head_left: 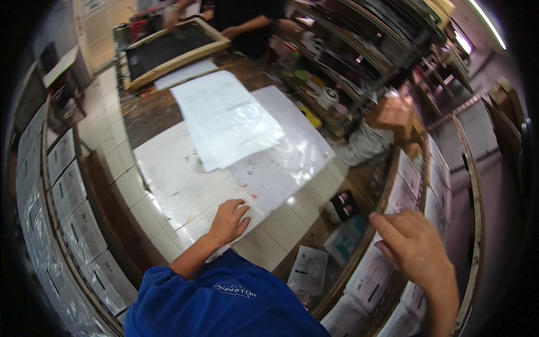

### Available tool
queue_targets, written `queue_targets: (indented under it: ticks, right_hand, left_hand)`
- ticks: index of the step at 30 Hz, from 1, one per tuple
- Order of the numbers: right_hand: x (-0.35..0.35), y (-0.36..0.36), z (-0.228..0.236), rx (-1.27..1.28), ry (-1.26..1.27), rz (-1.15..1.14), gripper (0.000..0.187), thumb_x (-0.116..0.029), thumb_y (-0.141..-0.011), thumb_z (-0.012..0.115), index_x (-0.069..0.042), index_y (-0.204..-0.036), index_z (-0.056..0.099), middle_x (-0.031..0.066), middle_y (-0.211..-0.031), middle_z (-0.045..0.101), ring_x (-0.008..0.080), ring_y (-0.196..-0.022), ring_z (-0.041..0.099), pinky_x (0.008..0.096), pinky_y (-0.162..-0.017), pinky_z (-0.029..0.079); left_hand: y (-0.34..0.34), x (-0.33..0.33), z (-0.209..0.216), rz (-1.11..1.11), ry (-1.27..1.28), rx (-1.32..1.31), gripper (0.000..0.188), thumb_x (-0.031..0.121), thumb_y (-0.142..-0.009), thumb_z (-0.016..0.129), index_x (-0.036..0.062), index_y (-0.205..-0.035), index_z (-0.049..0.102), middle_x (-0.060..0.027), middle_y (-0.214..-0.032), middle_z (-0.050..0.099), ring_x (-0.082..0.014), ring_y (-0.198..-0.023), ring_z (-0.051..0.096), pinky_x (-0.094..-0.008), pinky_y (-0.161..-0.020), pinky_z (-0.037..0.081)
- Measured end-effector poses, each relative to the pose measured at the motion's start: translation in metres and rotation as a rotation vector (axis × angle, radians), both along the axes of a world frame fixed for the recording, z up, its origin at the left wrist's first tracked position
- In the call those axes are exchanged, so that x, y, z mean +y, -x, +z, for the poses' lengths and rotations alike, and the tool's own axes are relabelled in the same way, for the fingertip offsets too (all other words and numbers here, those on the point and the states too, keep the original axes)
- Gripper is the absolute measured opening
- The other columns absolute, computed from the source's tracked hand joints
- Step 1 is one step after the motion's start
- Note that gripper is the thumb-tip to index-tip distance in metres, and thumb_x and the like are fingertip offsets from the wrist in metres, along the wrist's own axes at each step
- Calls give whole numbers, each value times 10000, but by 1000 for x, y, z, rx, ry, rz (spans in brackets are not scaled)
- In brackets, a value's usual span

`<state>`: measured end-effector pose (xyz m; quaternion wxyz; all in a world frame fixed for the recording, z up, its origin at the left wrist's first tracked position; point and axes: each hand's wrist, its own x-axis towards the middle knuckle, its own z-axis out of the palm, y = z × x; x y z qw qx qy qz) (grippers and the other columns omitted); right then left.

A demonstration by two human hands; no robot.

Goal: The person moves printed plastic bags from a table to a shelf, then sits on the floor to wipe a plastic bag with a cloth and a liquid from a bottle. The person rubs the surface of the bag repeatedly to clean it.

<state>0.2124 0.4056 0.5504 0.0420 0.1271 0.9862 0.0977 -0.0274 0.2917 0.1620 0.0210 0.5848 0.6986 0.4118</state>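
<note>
My left hand (229,221) lies at the near edge of a white-topped table (168,168), its fingers loosely spread and holding nothing. Farther in on that table rests a loose pile of thin, pale plastic bags (224,118), glossy where light strikes them. To the right, my right hand (412,247) hovers over a wooden rack (387,194) lined with printed white bags (370,275). Its fingers are stretched out with the thumb apart, and no object shows in them. Whether the fingertips touch a bag I cannot tell.
Across the table a co-worker (247,28) has hands at a wood-framed printing screen (174,50). More racks of printed bags (78,208) stand at my left. Metal shelving (359,39) and a cardboard box (393,118) are at the right. A clear packet (307,269) lies low beside the rack.
</note>
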Motion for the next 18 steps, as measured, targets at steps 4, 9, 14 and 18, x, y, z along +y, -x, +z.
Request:
queue_targets:
  ticks: [4, 9, 14, 18]
  right_hand:
    - [44, 32, -79, 224, 246, 15, 464, -77, -760, 724, 0, -1198, 590, 158, -1032, 662, 295, -950, 644, 387, -865, 499]
    - [139, -17, -289, 1057, 1071, -704, 294, -127, -956, 578, -2, -1221, 543, 73, -1008, 638, 183, -924, 633, 285, -754, 515]
    - [86, -114, -561, 598, 1382, -1155, 139, -131, -927, 577, -46, -821, 605, 16, -712, 547, 147, -621, 510, 271, -553, 419]
    - [-39, -161, -623, 51, 1163, -1005, 350, -254, -898, 634, 10, -1128, 635, 145, -997, 674, 249, -872, 634, 377, -729, 508]
  left_hand:
    - [55, -65, -11, 338, 213, 118, 477, 219, -798, 703, 26, -1214, 572, -219, -1332, 484, -383, -1276, 413, -513, -1081, 305]
    - [66, -67, -27, 342, 317, 174, 526, 329, -865, 629, 44, -1297, 530, -203, -1444, 414, -365, -1380, 323, -556, -1148, 186]
    - [69, -65, -22, 362, 299, 161, 539, 349, -873, 617, 47, -1310, 527, -189, -1446, 424, -357, -1377, 336, -555, -1153, 181]
    - [73, -76, -20, 385, 334, 144, 537, 343, -866, 626, 45, -1303, 533, -187, -1439, 431, -357, -1369, 342, -553, -1153, 186]
